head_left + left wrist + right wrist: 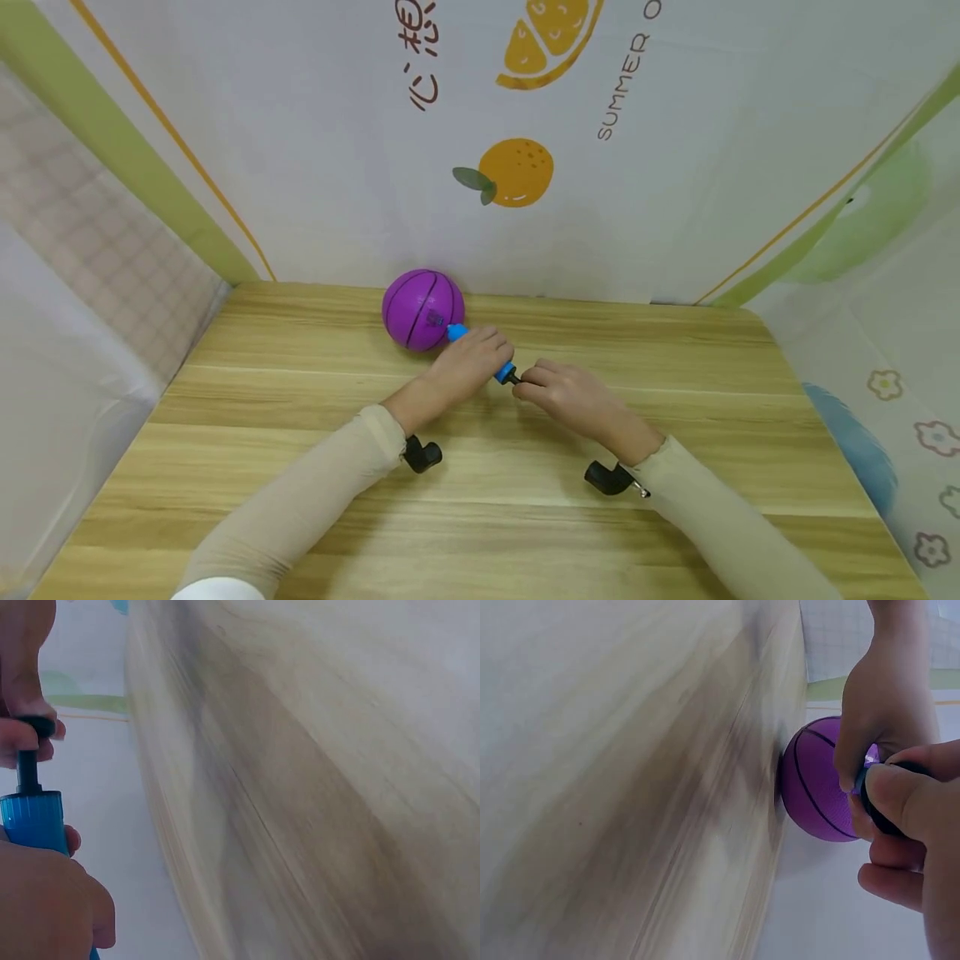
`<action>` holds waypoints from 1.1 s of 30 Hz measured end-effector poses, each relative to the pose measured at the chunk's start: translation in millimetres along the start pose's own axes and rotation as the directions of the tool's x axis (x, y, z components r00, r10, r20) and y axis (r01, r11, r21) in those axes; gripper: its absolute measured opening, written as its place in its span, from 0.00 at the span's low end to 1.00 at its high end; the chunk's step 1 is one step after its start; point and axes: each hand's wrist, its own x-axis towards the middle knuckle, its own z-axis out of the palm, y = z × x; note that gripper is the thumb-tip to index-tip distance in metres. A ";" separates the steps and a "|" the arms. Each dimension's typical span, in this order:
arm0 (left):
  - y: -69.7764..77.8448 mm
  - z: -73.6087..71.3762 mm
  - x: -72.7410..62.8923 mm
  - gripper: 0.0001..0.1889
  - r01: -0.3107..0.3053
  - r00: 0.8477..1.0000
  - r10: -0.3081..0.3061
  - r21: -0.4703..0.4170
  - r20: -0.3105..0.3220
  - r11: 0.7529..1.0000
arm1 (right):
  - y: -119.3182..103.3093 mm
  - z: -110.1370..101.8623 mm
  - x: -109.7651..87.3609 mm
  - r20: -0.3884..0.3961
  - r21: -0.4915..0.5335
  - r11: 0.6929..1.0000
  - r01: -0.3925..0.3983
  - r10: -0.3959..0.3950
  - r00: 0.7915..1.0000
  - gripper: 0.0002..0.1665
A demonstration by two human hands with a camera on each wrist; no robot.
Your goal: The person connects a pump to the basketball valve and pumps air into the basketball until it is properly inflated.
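A purple ball (422, 309) with black seam lines rests on the wooden table near its back edge. My left hand (471, 363) grips the blue barrel of a hand pump (504, 373), whose blue tip end meets the ball's right side. Whether a needle sits inside the ball is too small to tell. My right hand (567, 395) pinches the pump's black handle (36, 726) between thumb and fingers. In the left wrist view a short stretch of black rod shows between handle and barrel. The right wrist view shows the ball behind both hands, partly covered by them.
The wooden table (480, 517) reaches to a white printed cloth (337, 192) hanging behind it. More cloth hangs along the left and right sides. A black wrist mount (422, 455) juts from the left sleeve, and another mount (609, 478) from the right.
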 end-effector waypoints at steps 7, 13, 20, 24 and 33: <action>-3.2 0.9 -2.5 0.09 -0.007 1.000 0.007 0.005 -0.007 1.000 | -6.9 -8.9 -18.8 0.008 0.042 0.999 0.015 -0.015 1.000 0.09; -4.6 -1.8 -3.7 0.10 0.008 0.999 -0.008 -0.014 0.031 1.000 | -13.9 -24.7 -41.0 0.005 0.059 0.998 0.015 -0.016 1.000 0.02; -7.4 -1.9 -5.0 0.10 0.016 1.000 -0.016 0.006 0.027 1.000 | -19.5 -37.8 -55.7 -0.022 0.075 0.997 -0.001 0.002 1.000 0.27; -6.3 -0.7 -4.9 0.10 -0.001 1.000 0.001 0.013 0.010 1.000 | -19.1 -38.2 -58.4 -0.032 0.068 0.998 0.007 -0.005 0.999 0.27; -2.2 0.1 -1.8 0.09 0.032 0.999 -0.033 0.036 0.028 0.999 | -8.3 -26.1 -45.8 0.011 0.087 0.996 -0.011 0.010 1.000 0.04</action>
